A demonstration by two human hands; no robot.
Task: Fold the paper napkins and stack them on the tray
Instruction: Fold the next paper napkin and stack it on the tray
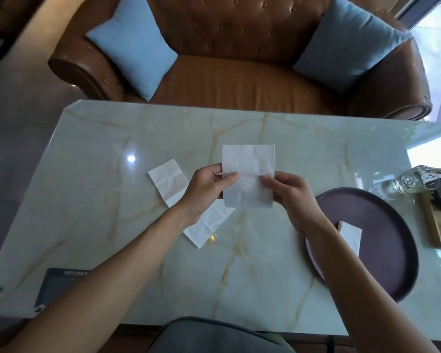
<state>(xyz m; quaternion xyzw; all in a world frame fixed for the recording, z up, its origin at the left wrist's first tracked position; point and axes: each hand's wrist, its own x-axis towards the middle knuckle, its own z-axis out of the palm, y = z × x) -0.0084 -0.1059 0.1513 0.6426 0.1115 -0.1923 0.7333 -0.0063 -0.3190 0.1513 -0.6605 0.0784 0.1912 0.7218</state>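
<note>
You hold the napkin [248, 175] up in the air over the middle of the tabletop [112, 200], and the risks start there. The paper is thin and already creased, so if you bring its edges together without lining up the corners, the fold is likely to come out skewed and the piece will not sit square on the one already lying on the tray [390, 225]. Pull the two sides apart too hard and it could tear along an old crease. Your right forearm crosses over the near rim of the tray and hides part of the folded napkin [351, 235] there, so a careless sweep toward the tray could nudge that piece out of place. The glass bottle [402, 184] lies just beyond the tray's far edge, so a wide reach might knock it.

Your left hand [209, 192] pinches the napkin's left edge, thumb laid across the front and the other fingers [214, 170] curled behind. Your right hand [290, 194] pinches the right edge the same way, thumb in front, fingers closed behind the sheet. Neither hand touches anything else.

Two more unfolded napkins [168, 179] wait flat on the tabletop beneath your left wrist
</note>
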